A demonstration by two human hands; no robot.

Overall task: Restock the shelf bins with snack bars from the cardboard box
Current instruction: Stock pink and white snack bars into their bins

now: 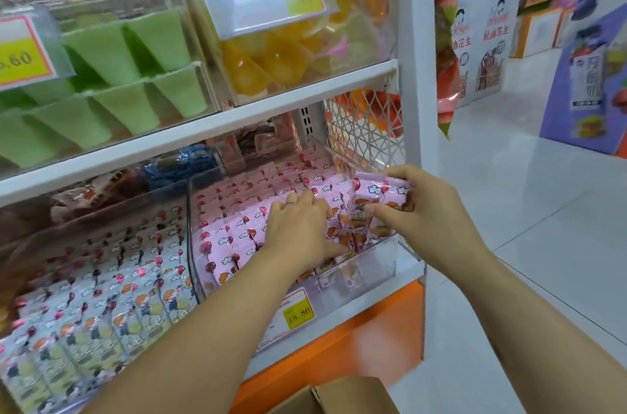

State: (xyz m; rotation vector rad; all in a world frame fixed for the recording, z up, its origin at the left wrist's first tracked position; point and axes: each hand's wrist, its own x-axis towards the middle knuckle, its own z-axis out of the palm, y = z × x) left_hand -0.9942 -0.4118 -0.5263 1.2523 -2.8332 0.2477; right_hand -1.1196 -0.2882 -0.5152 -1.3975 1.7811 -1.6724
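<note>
A clear shelf bin [359, 273] on the lower shelf holds rows of pink-wrapped snack bars [234, 210]. My left hand [298, 227] lies inside the bin with its fingers spread flat on the bars. My right hand [431, 210] pinches a pink snack bar [376, 194] upright at the bin's right end, thumb in front and fingers over the top. Only a flap of the cardboard box [339, 396] shows at the bottom edge.
A neighbouring bin [101, 295] to the left holds white-wrapped bars. Upper bins hold green wedges [112, 74] and yellow jelly cups [271, 57]. A white wire mesh panel [366, 128] and the white shelf post [414, 74] border the bin on the right. The tiled aisle floor [526, 210] lies beyond.
</note>
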